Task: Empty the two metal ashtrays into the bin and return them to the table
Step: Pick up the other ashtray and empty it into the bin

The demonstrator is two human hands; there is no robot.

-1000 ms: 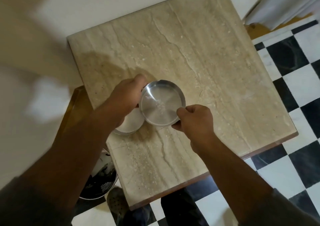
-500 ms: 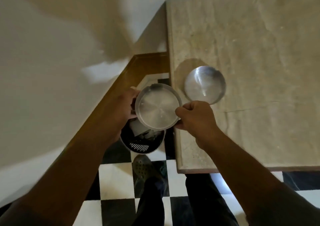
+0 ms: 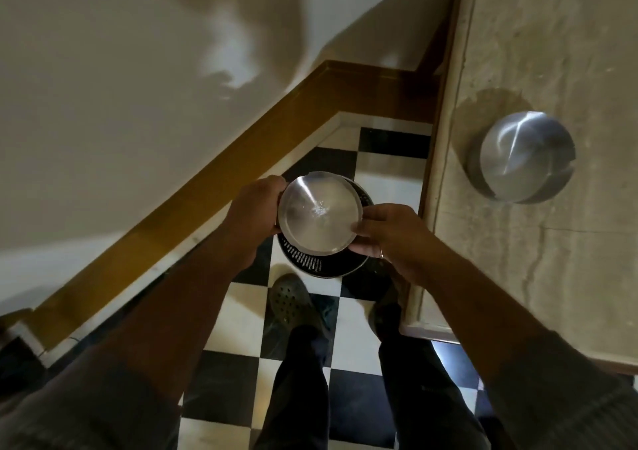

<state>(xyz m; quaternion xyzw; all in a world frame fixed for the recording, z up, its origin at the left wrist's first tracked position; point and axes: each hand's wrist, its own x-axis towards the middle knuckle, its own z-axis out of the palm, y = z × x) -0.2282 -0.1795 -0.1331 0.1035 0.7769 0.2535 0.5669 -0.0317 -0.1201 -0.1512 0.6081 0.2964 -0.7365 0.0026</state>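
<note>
1. We hold one metal ashtray [image 3: 319, 213] between both hands: our left hand [image 3: 253, 213] is curled round its left rim and our right hand [image 3: 390, 234] pinches its right rim with thumb and fingers.
2. This held ashtray faces up at us, with a small pale fleck of residue near its centre; what the fleck is we cannot make out.
3. Directly beneath our hands stands the bin [image 3: 321, 263], a dark round one with a perforated wall. The ashtray and our right hand cover most of it, so its contents are hidden.
4. To the right of our right hand, well apart from it, the second ashtray [image 3: 521, 158] rests on the marble desk [image 3: 552, 52]. Its notched rim shows; whether it holds ash we cannot tell through the glare.
5. The desk is cut off at the top and right edges.
6. Below our hands, on the chequered floor [image 3: 366, 401], we see one clog [image 3: 290, 299] clearly; the other foot is mostly hidden under our right forearm.
7. Left of our left hand runs a wooden skirting board [image 3: 207, 194] along the wall.
</note>
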